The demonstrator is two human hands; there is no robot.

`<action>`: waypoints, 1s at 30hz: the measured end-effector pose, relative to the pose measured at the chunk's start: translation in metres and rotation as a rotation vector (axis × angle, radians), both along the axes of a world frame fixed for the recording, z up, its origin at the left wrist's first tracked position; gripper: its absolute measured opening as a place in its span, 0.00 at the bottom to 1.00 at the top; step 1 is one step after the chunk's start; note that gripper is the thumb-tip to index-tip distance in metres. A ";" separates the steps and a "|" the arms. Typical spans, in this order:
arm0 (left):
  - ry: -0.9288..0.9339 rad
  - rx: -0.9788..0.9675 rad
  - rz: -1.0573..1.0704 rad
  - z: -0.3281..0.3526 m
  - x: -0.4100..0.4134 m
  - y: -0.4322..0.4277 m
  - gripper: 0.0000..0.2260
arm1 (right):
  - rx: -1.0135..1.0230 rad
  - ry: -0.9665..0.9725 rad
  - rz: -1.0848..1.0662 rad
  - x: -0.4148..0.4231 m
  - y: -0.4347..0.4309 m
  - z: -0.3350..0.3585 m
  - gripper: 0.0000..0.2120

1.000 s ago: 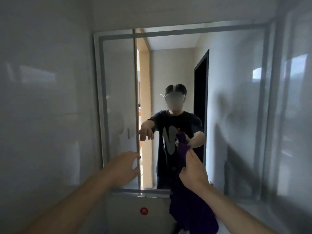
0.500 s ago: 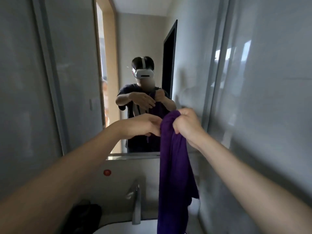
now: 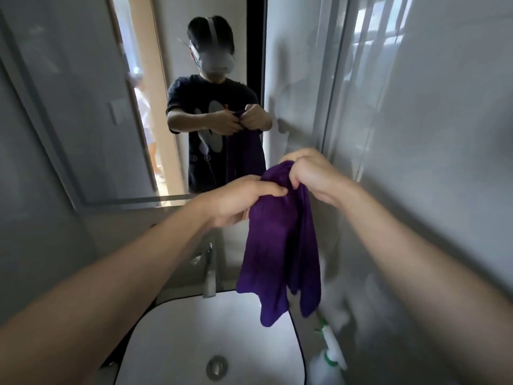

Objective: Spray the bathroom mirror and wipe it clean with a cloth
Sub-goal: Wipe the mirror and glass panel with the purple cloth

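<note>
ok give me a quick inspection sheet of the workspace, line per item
surface: white sink with a drain, below the mirror
job's things: purple cloth held up over the sink; spray bottle standing to the right of the sink
clutter: nothing seen
grippers: left hand and right hand both grip the top of the cloth
cables: nothing seen
surroundings: faucet behind the sink, grey walls, doorway reflected in the mirror
</note>
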State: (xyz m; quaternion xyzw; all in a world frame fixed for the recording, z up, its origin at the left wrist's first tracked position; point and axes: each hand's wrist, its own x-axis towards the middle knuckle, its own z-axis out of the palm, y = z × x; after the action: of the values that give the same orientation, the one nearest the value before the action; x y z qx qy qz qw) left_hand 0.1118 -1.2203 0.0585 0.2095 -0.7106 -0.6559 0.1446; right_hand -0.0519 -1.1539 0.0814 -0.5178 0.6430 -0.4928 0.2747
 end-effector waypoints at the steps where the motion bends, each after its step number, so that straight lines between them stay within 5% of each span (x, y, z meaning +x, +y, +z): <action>1: -0.002 0.014 0.035 -0.001 -0.001 0.002 0.07 | 0.003 0.007 0.004 -0.002 0.000 -0.010 0.22; 10: -0.018 0.239 0.233 -0.026 -0.002 0.010 0.10 | 0.141 -0.304 -0.324 -0.010 0.047 -0.180 0.13; 15: -0.018 0.258 0.288 -0.040 -0.004 0.017 0.11 | 0.591 -0.458 -0.133 0.004 0.085 -0.260 0.12; 20: 0.047 0.282 0.292 -0.045 0.002 0.033 0.11 | 0.793 -0.436 -0.091 0.017 0.098 -0.296 0.12; 24: 0.085 0.280 0.286 -0.041 0.015 0.043 0.10 | 0.560 -0.691 0.091 0.026 0.096 -0.291 0.10; 27: 0.043 0.200 0.278 -0.045 0.022 0.051 0.07 | 0.376 -0.669 0.117 0.026 0.081 -0.277 0.07; 30: -0.022 0.124 0.283 -0.048 0.033 0.051 0.14 | 0.289 -0.800 0.018 0.023 0.076 -0.273 0.09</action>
State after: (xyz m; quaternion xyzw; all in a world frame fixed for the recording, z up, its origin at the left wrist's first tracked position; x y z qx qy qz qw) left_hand 0.1448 -1.1693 0.0107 0.3233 -0.6337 -0.6693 0.2145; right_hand -0.0290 -1.0777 -0.1919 -0.2476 0.5439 -0.5571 0.5767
